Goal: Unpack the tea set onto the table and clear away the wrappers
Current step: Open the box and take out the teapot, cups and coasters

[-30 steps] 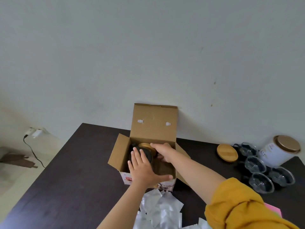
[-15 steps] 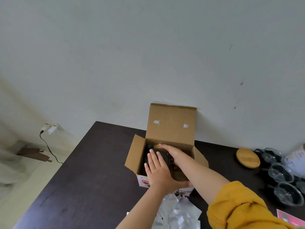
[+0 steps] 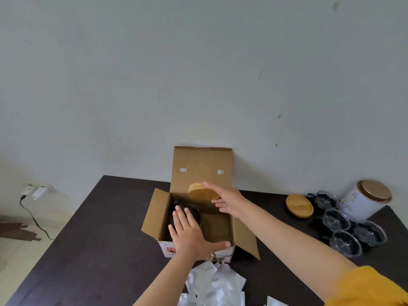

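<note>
Unpacking step: right hand (image 3: pixel 229 203) pinches a wooden lid (image 3: pixel 202 192) lifted above the open box (image 3: pixel 198 217), while the left hand (image 3: pixel 189 233) lies flat, fingers straight, on the dark pot (image 3: pixel 194 214) inside. Next, probably: lid goes onto the worktop (image 3: pixel 106 228) near the other lid (image 3: pixel 299 205) and cups (image 3: pixel 345 242); wrappers (image 3: pixel 215 283) remain to be cleared.

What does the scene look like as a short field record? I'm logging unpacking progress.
box: cardboard box, flaps open, on the dark table
right hand: right hand pinches a wooden lid, held above the box
left hand: left hand rests flat on a dark glass item in the box
already out: second wooden lid, glass cups, white tin
wrappers: silver wrappers on the table, near edge
</note>
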Demonstrator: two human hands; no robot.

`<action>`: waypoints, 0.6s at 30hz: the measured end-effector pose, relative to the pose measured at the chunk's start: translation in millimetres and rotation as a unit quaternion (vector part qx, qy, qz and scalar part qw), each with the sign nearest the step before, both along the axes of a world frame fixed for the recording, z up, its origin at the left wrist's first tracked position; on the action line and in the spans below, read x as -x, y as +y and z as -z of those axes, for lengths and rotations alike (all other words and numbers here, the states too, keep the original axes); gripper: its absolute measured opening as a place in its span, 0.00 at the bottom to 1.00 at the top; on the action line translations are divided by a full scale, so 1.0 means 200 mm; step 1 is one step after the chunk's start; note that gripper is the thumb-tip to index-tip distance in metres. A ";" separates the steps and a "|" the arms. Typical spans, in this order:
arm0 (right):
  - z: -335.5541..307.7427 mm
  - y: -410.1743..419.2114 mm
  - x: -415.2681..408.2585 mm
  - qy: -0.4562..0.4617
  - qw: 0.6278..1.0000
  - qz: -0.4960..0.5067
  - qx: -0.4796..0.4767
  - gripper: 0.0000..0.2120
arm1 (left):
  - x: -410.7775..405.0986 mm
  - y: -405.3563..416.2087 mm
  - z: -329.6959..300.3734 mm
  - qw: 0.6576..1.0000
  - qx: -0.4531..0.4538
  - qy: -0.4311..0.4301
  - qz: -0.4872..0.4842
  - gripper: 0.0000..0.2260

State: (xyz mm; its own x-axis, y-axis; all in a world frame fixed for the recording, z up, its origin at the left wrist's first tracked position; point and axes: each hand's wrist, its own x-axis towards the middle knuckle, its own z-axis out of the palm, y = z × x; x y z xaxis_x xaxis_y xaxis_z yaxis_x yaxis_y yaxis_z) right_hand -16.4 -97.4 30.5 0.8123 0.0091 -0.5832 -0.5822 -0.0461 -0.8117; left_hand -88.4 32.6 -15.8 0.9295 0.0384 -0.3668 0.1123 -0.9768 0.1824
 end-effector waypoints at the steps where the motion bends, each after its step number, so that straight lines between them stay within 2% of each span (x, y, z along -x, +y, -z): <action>1: -0.02 -0.06 0.03 -0.021 1.000 0.007 0.007 0.45 | 0.00 0.00 0.00 1.000 -0.001 0.001 0.001 0.70; 3: -0.03 -0.18 0.08 -0.060 0.996 0.032 0.049 0.42 | 0.00 0.00 -0.01 1.000 -0.003 0.005 0.001 0.71; 6: 0.03 -0.40 0.15 -0.102 0.983 0.110 0.107 0.28 | -0.01 -0.01 -0.01 1.000 -0.010 0.005 0.001 0.71; 8: 0.09 -0.53 0.21 -0.115 0.971 0.157 0.142 0.22 | -0.01 -0.01 0.00 1.000 -0.015 0.001 0.003 0.71; 9: 0.13 -0.59 0.24 -0.110 0.965 0.166 0.171 0.23 | -0.01 -0.01 0.00 1.000 -0.018 -0.001 0.003 0.71; 13: 0.31 -0.75 0.33 -0.061 0.943 0.172 0.278 0.37 | 0.00 -0.01 0.01 1.000 -0.029 -0.012 0.002 0.70; 18: 0.49 -0.82 0.41 -0.069 0.922 0.156 0.349 0.40 | 0.00 -0.03 0.00 0.999 -0.036 -0.007 0.001 0.70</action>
State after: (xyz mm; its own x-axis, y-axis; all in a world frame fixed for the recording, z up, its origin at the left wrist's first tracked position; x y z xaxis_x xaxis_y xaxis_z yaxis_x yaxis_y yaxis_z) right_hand -99.1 -262.0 -66.8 0.7784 -0.5756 -0.2507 -0.5496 -0.4318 -0.7152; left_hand -88.4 27.2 -15.3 0.9349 0.0624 -0.3493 0.1080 -0.9878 0.1125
